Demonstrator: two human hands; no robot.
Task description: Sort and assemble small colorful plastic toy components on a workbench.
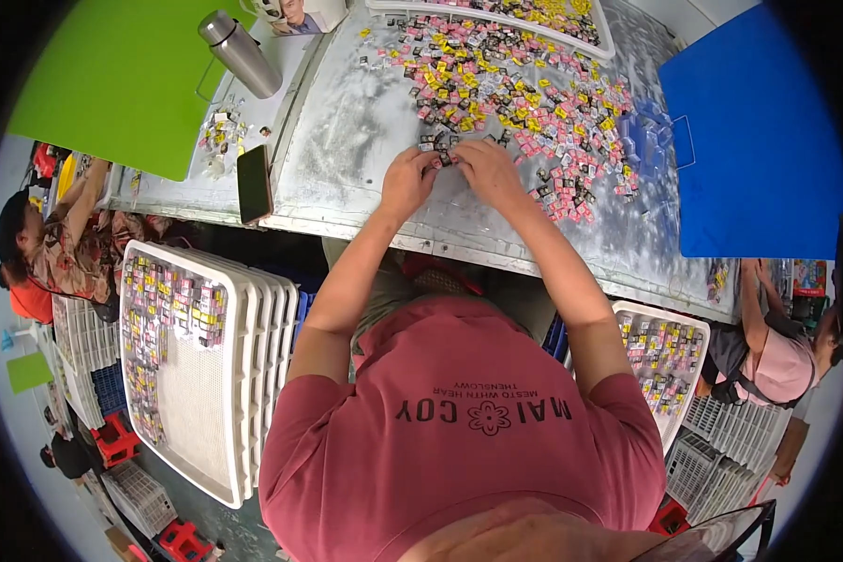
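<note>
My left hand (407, 182) and my right hand (489, 171) meet over the grey worktable (347, 140), fingertips together on a small dark part (444, 157). Just beyond them lies a wide scatter of small pink, yellow and black parts (515, 94). Both forearms reach up from my red shirt at the lower middle. What exactly sits between the fingers is too small to tell.
A stack of white trays (244, 375) with sorted parts stands at my left, another white tray (688, 375) at my right. A phone (254, 183), a steel bottle (242, 52), a green board (112, 75) and a blue board (759, 140) are on the table. Other people sit at both sides.
</note>
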